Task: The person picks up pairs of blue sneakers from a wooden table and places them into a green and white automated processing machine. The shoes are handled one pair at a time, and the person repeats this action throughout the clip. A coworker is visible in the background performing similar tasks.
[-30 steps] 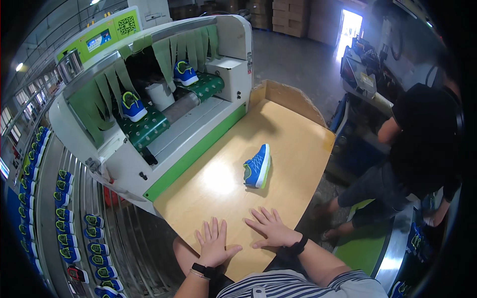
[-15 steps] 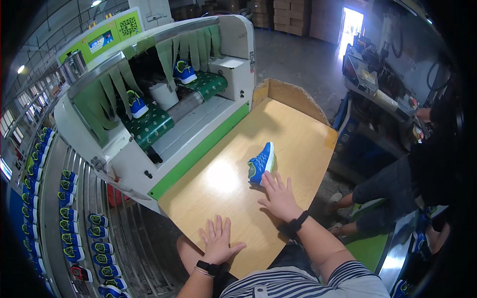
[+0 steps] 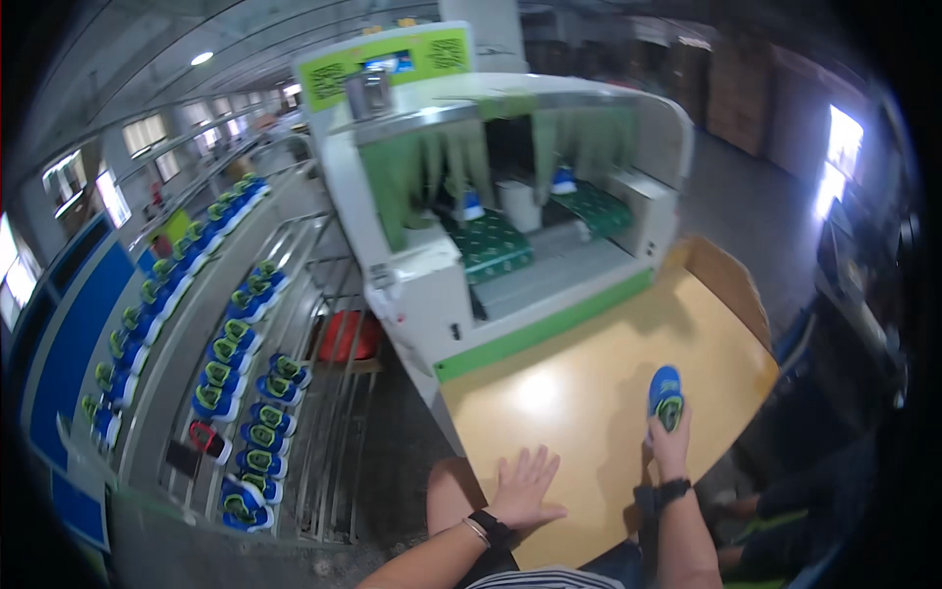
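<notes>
My right hand [image 3: 671, 439] grips a blue sneaker [image 3: 666, 385] with a lime-edged collar by its heel end, over the right part of the wooden tabletop [image 3: 579, 402]. The shoe's toe points away from me and its opening faces up. Flat on the near left part of the same tabletop lies my left hand [image 3: 527, 488], fingers spread, holding nothing. Past the table's far edge stands a white and green conveyor machine [image 3: 422, 285]. Two blue shoes, a left one [image 3: 473, 205] and a right one [image 3: 563, 181], ride its green belts beneath hanging strips.
Racks on the left hold rows of blue sneakers [image 3: 224, 365], with one red and black shoe [image 3: 205, 440] among them. Beside the racks sits a red object [image 3: 350, 336]. A raised cardboard edge [image 3: 728, 280] borders the table's far right. Dark machinery [image 3: 852, 260] stands farther right.
My right hand has taken hold of the sneaker, which was lying on its side, and turned it upright. The view has swung left. The belt shoes now sit farther under the strips.
</notes>
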Demonstrator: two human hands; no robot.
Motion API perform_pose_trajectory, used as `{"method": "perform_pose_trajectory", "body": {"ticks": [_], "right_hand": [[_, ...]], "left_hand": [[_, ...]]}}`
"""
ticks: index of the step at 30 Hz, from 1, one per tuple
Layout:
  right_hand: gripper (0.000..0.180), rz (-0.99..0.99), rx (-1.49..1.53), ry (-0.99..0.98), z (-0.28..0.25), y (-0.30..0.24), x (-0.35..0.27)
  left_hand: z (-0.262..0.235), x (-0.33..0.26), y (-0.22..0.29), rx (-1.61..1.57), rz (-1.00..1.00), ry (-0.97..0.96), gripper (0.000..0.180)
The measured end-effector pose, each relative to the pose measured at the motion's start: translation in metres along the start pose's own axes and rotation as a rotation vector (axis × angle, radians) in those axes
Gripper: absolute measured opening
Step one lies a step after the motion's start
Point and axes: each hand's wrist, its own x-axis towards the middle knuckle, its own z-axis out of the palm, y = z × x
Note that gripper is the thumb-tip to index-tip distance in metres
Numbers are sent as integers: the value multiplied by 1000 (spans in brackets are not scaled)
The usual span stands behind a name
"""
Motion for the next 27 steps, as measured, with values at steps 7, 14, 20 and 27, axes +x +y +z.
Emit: {"method": "perform_pose_trajectory", "body": {"ticks": [7,14,20,27], "right_hand": [[88,94,51,-896,89,-64,-124],[87,-451,-687,-1107,36,-32,-104],[84,-471,-830,-1115,15,-49,-129],[84,-444,-811,-1101,16,-47,-127]], "left_hand": [[21,0,-30,-622,-68,459,142],[5,-2,-20,-723,-41,519,146],[-13,-4,-20,-680,35,531,138],[-16,-2,-17,-618,20,573,117]]}}
